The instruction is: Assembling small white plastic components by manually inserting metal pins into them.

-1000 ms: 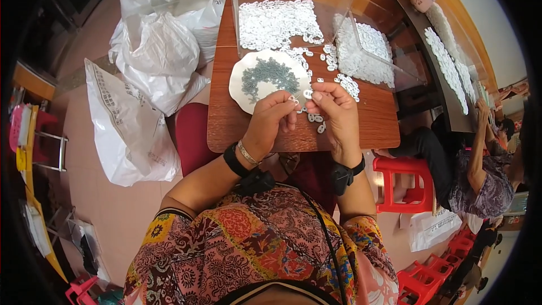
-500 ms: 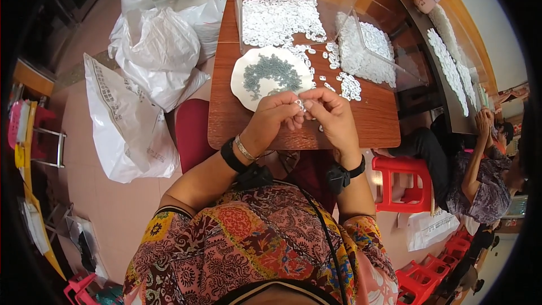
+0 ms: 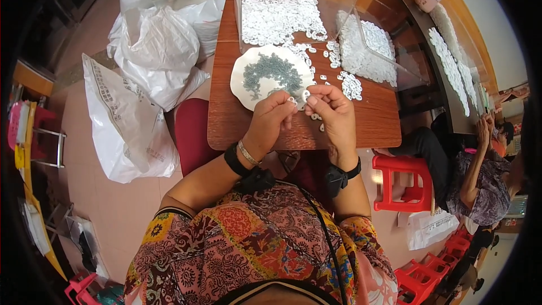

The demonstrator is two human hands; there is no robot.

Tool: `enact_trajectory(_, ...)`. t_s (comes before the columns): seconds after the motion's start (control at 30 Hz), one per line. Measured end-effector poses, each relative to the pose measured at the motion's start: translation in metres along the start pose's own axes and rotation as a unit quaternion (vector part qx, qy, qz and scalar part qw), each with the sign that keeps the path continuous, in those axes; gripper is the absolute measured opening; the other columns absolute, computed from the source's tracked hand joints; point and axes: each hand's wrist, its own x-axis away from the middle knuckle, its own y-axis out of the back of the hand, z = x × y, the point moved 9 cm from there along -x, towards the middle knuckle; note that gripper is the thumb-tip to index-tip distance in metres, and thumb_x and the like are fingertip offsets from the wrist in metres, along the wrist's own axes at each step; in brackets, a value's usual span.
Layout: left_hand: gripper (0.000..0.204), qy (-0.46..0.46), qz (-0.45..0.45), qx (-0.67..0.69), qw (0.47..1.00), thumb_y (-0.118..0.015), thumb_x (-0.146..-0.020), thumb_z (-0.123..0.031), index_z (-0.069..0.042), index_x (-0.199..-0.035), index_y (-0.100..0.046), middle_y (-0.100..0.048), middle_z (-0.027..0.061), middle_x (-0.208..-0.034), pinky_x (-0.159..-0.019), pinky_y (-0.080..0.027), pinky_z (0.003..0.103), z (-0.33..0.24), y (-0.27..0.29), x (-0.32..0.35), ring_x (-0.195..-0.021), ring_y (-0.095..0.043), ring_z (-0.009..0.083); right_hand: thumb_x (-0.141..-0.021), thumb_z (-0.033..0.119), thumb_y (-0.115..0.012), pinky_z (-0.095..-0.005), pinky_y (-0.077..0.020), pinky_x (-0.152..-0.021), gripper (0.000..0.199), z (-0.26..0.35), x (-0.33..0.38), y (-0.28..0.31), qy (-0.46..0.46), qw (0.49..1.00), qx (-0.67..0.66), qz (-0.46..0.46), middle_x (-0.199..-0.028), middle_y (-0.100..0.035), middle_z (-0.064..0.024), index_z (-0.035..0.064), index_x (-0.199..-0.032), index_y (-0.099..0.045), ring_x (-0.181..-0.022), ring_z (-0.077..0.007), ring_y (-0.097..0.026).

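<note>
In front of me, my left hand [image 3: 272,120] pinches a small white plastic piece [image 3: 292,101] between thumb and forefinger. My right hand [image 3: 334,112] grips a white oval piece with a hole [image 3: 306,95] the same way. The two pieces are a little apart, above the near side of the wooden table [image 3: 248,133]. Just beyond my left hand is a cream scalloped plate [image 3: 239,85] with many tiny grey-green parts [image 3: 276,66] on it. Loose white oval pieces [image 3: 351,86] lie past my right hand.
A large pile of white pieces [image 3: 281,18] covers the table's far part, another pile [image 3: 367,51] its right, with clear panels [image 3: 389,62] around them. White sacks [image 3: 132,118] stand at left. At right are a red stool [image 3: 402,183] and a seated person [image 3: 480,175].
My hands have drawn apart. The white pieces, close together at my fingertips before, now show separately, one in each hand.
</note>
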Motion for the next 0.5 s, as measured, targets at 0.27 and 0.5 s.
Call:
enact_trajectory(0.27,0.021,-0.043,-0.032,-0.094,0.994,-0.048,-0.090,-0.022,-0.006,-0.078,-0.054,-0.046,-0.0030,-0.060,-0.050,-0.032,0.019,-0.0121,0.0009,0.0043,-0.054,-0.043,0.0045,-0.085,0.004,-0.063,-0.0186,-0.0445,-0.064,0.018,-0.0001,0.0002,-0.0044,-0.009,1.000,-0.004,0.012,-0.078,-0.063,-0.0014,-0.0016,-0.101,-0.063,-0.068,-0.0057,-0.055)
enact_trajectory(0.5,0.021,-0.052,-0.037,-0.082,0.995,-0.049,-0.090,-0.022,-0.006,-0.076,-0.053,-0.046,-0.0031,-0.060,-0.050,-0.032,0.019,-0.0105,0.0024,0.0058,-0.054,-0.042,0.0044,-0.084,0.004,-0.062,-0.0172,-0.0419,-0.061,0.016,0.0073,0.0041,-0.0048,0.011,0.998,0.064,-0.003,-0.073,-0.060,0.0016,-0.0008,-0.100,-0.064,-0.066,-0.0036,-0.052)
